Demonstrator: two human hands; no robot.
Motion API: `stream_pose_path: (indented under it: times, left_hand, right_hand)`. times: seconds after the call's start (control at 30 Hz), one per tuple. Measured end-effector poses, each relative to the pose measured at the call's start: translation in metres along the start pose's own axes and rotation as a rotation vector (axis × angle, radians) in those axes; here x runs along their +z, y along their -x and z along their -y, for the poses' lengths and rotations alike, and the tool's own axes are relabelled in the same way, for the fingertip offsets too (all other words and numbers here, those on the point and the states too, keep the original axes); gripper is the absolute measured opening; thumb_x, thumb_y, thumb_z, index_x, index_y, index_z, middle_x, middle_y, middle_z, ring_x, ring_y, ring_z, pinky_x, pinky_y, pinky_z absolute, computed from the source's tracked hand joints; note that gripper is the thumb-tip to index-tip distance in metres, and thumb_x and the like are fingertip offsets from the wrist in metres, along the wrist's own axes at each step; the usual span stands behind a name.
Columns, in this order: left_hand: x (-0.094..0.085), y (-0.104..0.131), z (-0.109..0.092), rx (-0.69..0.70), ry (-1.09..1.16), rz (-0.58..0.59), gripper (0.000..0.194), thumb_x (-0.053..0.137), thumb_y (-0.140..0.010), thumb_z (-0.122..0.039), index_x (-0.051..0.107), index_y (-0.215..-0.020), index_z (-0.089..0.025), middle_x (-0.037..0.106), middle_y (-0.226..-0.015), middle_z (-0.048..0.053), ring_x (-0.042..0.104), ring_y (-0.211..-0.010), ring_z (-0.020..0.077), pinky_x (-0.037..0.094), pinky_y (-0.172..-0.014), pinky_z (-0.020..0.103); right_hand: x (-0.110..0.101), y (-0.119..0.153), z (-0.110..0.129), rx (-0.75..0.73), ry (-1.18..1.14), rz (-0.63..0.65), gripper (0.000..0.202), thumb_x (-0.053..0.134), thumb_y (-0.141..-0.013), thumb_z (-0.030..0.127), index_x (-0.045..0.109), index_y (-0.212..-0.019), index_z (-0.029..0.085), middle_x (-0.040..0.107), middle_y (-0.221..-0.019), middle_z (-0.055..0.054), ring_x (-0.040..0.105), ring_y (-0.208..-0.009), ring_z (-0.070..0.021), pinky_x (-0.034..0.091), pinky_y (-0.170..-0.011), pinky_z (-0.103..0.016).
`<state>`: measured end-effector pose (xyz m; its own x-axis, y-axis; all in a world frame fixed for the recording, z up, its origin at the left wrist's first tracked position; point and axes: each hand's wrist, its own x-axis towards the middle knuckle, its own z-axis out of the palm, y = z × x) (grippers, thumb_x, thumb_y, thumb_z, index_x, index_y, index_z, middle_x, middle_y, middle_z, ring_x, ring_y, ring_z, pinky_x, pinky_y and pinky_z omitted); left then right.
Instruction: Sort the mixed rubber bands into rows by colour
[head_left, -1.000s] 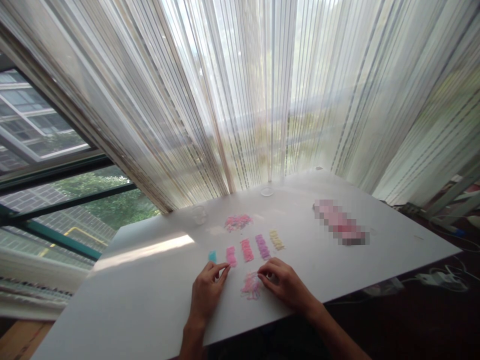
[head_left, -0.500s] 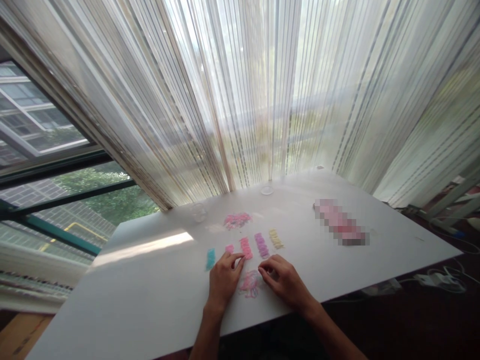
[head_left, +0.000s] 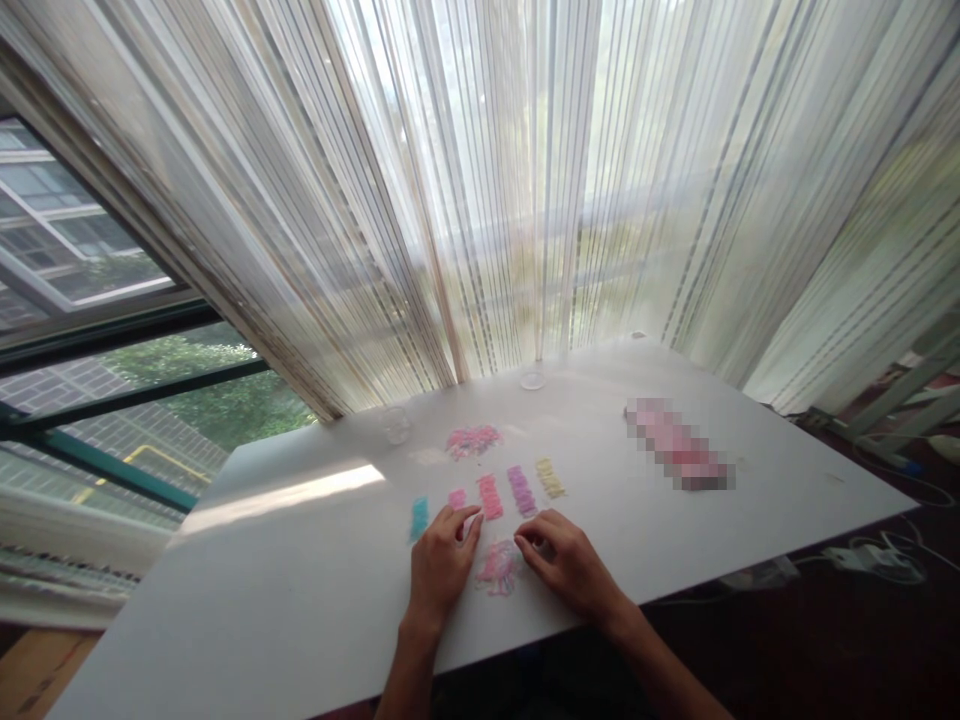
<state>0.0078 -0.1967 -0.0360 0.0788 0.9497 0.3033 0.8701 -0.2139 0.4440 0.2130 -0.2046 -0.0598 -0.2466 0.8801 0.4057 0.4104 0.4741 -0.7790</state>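
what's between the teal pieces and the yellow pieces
In the head view, from left to right: pink pieces, coral pieces and purple pieces, the pink ones partly hidden by the left hand.

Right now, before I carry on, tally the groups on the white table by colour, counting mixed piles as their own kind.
Teal group: 1
Pink group, partly hidden: 1
Coral-red group: 1
Purple group: 1
Yellow group: 1
Mixed: 2, far pile and near pile
Total: 7
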Motion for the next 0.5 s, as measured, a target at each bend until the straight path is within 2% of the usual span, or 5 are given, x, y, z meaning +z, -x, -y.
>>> stream_pose_path:
  times: [0.1,0.27,0.5]
  left_hand:
    - [-0.007,0.011,0.002,0.017,0.052,0.031,0.024,0.056,-0.094,-0.033,0.076,-0.104,-0.025,0.066,-0.077,0.001,0.062,-0.066,0.0161,0.051,-0.067,0.027]
    - [-0.017,0.035,0.002,0.018,0.115,0.175,0.024,0.056,-0.094,-0.037,0.075,-0.104,-0.027,0.069,-0.085,0.002,0.064,-0.066,0.0155,0.052,-0.066,0.026]
    - [-0.011,0.045,-0.003,0.033,0.111,0.169,0.018,0.056,-0.095,-0.032,0.073,-0.097,-0.028,0.070,-0.088,0.001,0.070,-0.077,0.0173,0.052,-0.070,0.025]
  right_hand:
    - [-0.001,-0.001,0.001,-0.010,0.011,-0.015,0.010,0.061,-0.092,0.017,0.069,-0.089,0.022,0.067,-0.083,-0.003,0.064,-0.078,-0.0190,0.054,-0.074,-0.031]
    - [-0.002,0.000,0.003,-0.028,0.006,0.012,0.011,0.060,-0.091,0.015,0.069,-0.091,0.022,0.068,-0.085,-0.004,0.064,-0.081,-0.0191,0.053,-0.075,-0.031]
    - [-0.003,-0.001,0.006,-0.084,0.052,0.087,0.012,0.062,-0.089,0.013,0.070,-0.092,0.022,0.066,-0.082,-0.003,0.062,-0.082,-0.0201,0.051,-0.076,-0.032]
